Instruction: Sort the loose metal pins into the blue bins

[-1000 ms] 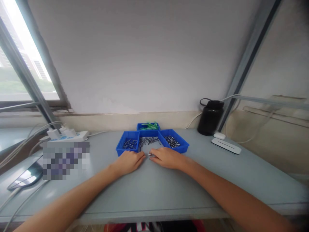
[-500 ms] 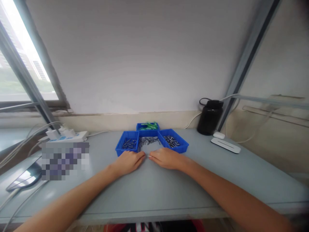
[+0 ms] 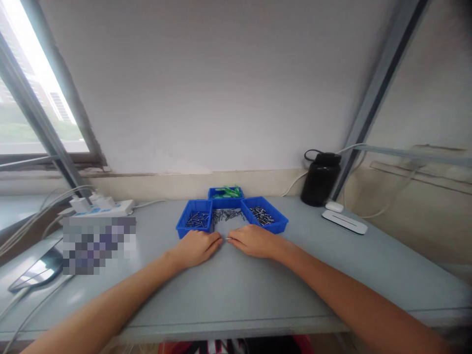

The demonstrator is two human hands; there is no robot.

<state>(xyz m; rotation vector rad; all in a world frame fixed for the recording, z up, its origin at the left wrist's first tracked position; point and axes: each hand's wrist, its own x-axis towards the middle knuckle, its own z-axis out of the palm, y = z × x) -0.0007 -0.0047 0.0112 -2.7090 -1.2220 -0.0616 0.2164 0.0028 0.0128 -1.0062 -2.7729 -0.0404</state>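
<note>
My left hand [image 3: 197, 247] is closed in a pinch just in front of the left blue bin [image 3: 193, 207], and what its fingertips hold is hidden. Opposite it, my right hand [image 3: 254, 242] pinches a thin, short silvery metal pin [image 3: 227, 239], whose bare end points at the left fingertips across a small gap. Dark metal pieces fill part of the left bin, and similar shiny ones lie in the right blue bin [image 3: 277, 228]. Between the bins, a loose pile of slim metal pieces [image 3: 232, 214] lies on the table. Green pieces [image 3: 228, 191] sit in the back blue bin [image 3: 228, 202].
A black bottle [image 3: 320, 179] stands at the back right, with a flat white device [image 3: 344, 222] before it. On the left are a power strip [image 3: 118, 208] with plugs, cables, a phone-like slab [image 3: 39, 268] and a blurred-out patch. The grey table [image 3: 236, 295] ends near me.
Almost nothing differs. Both hands keep their place, with the pin still between them.
</note>
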